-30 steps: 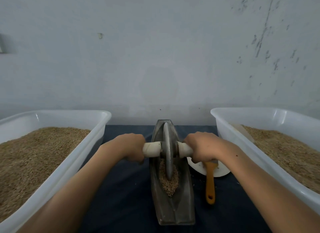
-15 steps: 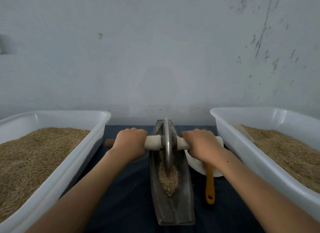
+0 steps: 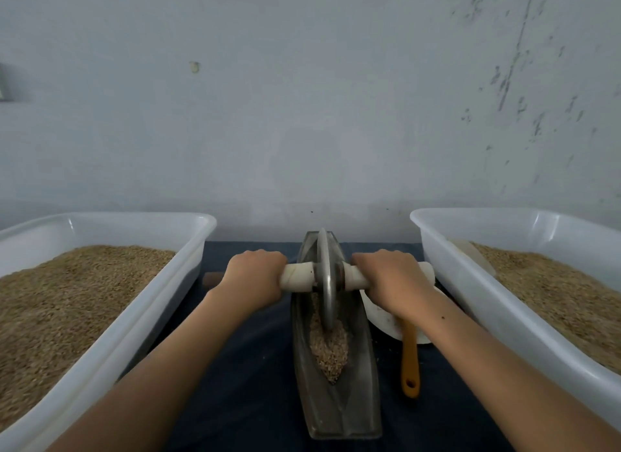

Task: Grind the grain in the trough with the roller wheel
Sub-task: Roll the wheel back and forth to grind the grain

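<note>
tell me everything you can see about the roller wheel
The roller wheel is a thin grey disc, metal by the look, seen edge-on and standing upright in the trough. A pale round handle runs through its hub and sticks out on both sides. The left hand grips one side, the right hand the other. The wheel sits toward the trough's far end, its lower rim down in the grain.

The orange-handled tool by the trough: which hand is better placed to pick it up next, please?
The right hand: it grips the axle directly above the tool, right of the trough. The left hand would cross the wheel.
</note>
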A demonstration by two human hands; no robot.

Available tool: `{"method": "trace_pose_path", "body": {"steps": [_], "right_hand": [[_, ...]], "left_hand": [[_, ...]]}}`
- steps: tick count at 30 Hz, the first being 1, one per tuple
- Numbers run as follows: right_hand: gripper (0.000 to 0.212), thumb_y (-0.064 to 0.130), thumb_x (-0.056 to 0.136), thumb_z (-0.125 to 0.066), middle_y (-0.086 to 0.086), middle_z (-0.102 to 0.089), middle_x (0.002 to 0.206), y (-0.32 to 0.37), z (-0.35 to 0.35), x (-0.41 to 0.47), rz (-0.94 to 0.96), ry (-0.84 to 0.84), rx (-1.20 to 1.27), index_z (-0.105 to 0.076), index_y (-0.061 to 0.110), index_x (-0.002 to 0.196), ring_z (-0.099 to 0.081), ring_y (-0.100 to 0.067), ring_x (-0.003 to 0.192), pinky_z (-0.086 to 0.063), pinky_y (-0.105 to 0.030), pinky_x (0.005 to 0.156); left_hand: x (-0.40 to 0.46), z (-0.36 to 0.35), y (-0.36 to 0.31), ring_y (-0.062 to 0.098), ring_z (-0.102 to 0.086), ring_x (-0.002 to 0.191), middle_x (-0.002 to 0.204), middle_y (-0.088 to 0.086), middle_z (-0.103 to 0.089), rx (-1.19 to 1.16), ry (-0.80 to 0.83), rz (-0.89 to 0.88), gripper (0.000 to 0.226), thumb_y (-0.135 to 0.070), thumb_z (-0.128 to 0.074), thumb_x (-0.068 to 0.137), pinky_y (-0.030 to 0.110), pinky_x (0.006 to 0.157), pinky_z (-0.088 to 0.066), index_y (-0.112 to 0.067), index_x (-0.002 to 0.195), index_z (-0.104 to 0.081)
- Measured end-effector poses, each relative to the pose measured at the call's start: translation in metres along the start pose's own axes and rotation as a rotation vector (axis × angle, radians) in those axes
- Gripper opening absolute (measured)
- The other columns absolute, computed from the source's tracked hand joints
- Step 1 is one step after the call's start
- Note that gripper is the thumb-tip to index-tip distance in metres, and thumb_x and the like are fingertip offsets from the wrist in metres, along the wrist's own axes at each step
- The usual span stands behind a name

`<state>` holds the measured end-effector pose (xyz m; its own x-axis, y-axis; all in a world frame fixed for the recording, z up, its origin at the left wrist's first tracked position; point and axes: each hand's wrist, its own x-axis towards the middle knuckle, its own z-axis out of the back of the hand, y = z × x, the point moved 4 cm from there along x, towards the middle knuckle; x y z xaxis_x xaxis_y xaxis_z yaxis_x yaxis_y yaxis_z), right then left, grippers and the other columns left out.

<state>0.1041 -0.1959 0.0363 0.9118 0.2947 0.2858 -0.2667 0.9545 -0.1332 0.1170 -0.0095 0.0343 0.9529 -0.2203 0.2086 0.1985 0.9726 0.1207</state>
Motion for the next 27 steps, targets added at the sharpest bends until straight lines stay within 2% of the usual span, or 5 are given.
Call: {"method": "trace_pose_path", "body": {"steps": [6,11,17,20,27], "right_hand": [[0.020,0.012,0.088,-0.051,0.007,-0.045,0.075,-0.003,-0.009,0.000,0.008,-0.141,0.056,-0.035,0.024,0.088,-0.056,-0.020,0.079,-0.030,-0.030,0.061],[0.021,0.010,0.084,-0.056,-0.002,-0.058,0.092,0.001,0.004,-0.003,0.040,0.133,-0.037,-0.051,0.020,0.102,-0.054,-0.020,0.080,-0.035,-0.029,0.063],[0.016,0.010,0.081,-0.060,0.000,-0.050,0.075,0.005,0.013,-0.010,0.046,0.338,-0.041,-0.054,0.015,0.094,-0.049,-0.016,0.065,-0.031,-0.024,0.049],[0.019,0.011,0.083,-0.058,-0.001,-0.057,0.085,0.003,0.010,-0.007,0.026,0.277,-0.041,-0.056,0.016,0.101,-0.054,-0.018,0.074,-0.030,-0.025,0.051],[0.023,0.011,0.087,-0.052,0.003,-0.057,0.085,0.003,-0.004,-0.002,-0.017,-0.163,0.005,-0.033,0.024,0.089,-0.051,-0.019,0.074,-0.026,-0.030,0.062]], "left_hand": [[-0.001,0.002,-0.004,0.018,-0.058,0.087,0.096,-0.002,-0.061,0.038,-0.246,-0.026,0.017,-0.026,-0.055,0.087,0.028,0.065,-0.035,-0.021,0.100,-0.047],[-0.003,0.001,0.001,0.017,-0.057,0.084,0.096,-0.002,-0.062,-0.016,0.054,-0.027,0.030,-0.029,-0.064,0.079,0.029,0.068,-0.040,-0.022,0.108,-0.057],[-0.006,-0.002,0.003,0.018,-0.057,0.085,0.101,0.002,-0.063,-0.111,0.358,-0.026,0.047,-0.028,-0.073,0.074,0.029,0.072,-0.044,-0.017,0.116,-0.057],[-0.004,-0.002,0.003,0.016,-0.054,0.082,0.094,-0.002,-0.059,-0.089,0.281,-0.013,0.043,-0.028,-0.072,0.075,0.030,0.071,-0.042,-0.020,0.114,-0.056],[-0.001,-0.002,-0.001,0.018,-0.057,0.084,0.094,-0.003,-0.062,0.005,-0.240,-0.022,0.014,-0.026,-0.055,0.087,0.028,0.065,-0.034,-0.023,0.091,-0.042]]}}
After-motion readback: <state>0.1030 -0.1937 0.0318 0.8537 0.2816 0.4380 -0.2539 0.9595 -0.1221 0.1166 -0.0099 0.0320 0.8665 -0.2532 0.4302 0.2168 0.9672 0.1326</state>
